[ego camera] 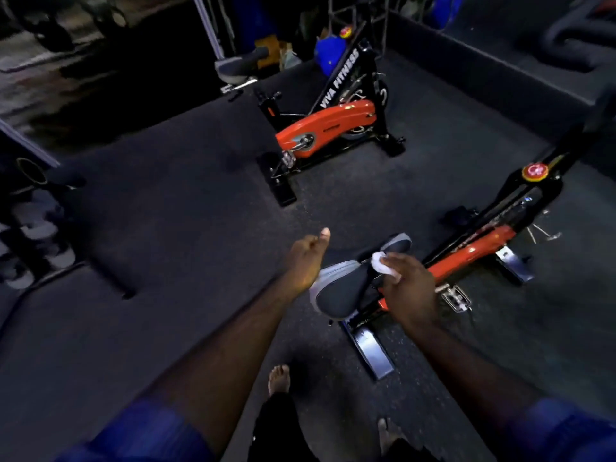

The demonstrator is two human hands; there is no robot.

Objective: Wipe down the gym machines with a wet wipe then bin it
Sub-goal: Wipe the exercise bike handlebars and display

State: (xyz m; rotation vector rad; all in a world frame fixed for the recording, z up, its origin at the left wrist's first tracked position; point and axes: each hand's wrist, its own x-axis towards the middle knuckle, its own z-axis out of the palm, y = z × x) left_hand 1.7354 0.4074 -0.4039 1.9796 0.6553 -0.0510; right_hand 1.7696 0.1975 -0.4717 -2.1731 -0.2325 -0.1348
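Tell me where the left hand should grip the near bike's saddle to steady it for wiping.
Grip the wide rear edge of the saddle, coming from its left side. That broad grey rim lies nearest the left hand, while the right hand holds the wet wipe nearer the narrow nose.

Head view. Wet wipe (380,263): only a crumpled white corner shows. The rest lies under the fingers of the right hand (411,288), which also covers the middle of the saddle (346,288). The left hand (305,261) overlaps the saddle's wide end, its fingertips folded out of sight beneath the palm. The near bike (473,251) loses its handlebars to the right edge and to shadow. The rack (30,221) at the left edge is cut off and blurred — its contents cannot be identified. Both sleeves (140,435) run off the bottom edge.
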